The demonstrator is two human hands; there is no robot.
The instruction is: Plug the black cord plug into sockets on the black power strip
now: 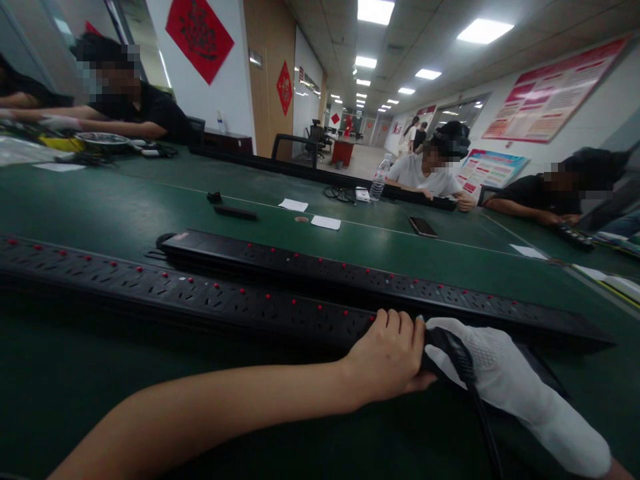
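Note:
A long black power strip (215, 300) with red dots along it lies across the near part of the green table. My bare left hand (387, 353) is closed over its right part, fingers wrapped across the top. Just to the right, my white-gloved right hand (477, 350) grips a black power plug (450, 347), whose cable runs down toward the front edge of the view. The plug sits against the strip; whether its pins are in a socket is hidden by the hands. A second black power strip (345, 270) lies just behind the first.
The green table (150, 197) carries paper slips (326, 223), a phone (423, 227), a water bottle (380, 177) and a small black bar (235, 213). Another long black strip (320, 175) lies along the far side. Several people sit around the table.

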